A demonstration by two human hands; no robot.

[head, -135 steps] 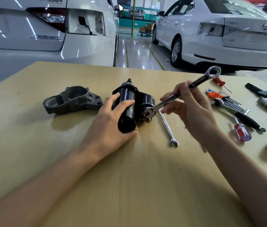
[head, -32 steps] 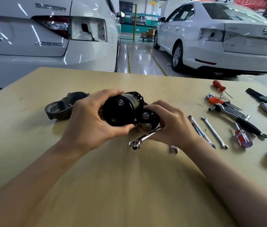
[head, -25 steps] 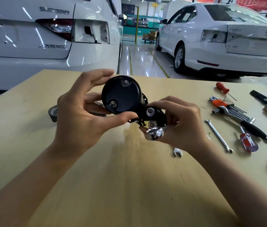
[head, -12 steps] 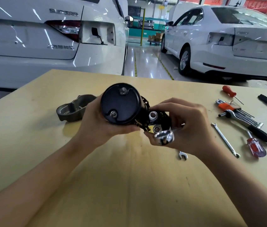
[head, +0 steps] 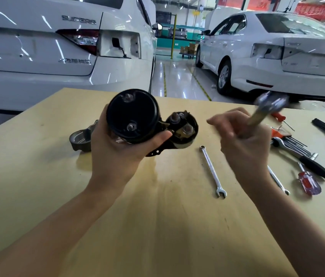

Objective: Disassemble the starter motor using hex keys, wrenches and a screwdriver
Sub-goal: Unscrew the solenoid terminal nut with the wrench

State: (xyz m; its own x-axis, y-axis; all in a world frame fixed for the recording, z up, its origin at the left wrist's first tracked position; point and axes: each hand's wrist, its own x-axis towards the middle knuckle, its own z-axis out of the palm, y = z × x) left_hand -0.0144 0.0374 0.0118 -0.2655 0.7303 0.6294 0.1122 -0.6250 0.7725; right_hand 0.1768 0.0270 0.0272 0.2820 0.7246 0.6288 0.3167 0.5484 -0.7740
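My left hand point(head: 117, 154) grips the black starter motor point(head: 132, 113) and holds it above the table with its round end cap facing me. The solenoid point(head: 183, 128) with two terminal nuts sits at the motor's right side. My right hand point(head: 243, 140) is off to the right of the solenoid, apart from it, and holds a chrome wrench point(head: 265, 108) whose blurred head points up and right. The grey drive-end housing point(head: 79, 139) lies on the table behind my left hand, partly hidden.
A combination wrench point(head: 212, 170) lies on the table between my forearms. At the right are a second small wrench point(head: 278, 180), a hex key set point(head: 295, 144), red-handled screwdrivers point(head: 308, 182) and a ratchet point(head: 317, 168). Two white cars stand beyond the far edge of the wooden table point(head: 157, 216).
My right hand has pulled away from the solenoid terminals to the right and swung the wrench upward. My left hand still holds the lifted motor, end cap toward me.
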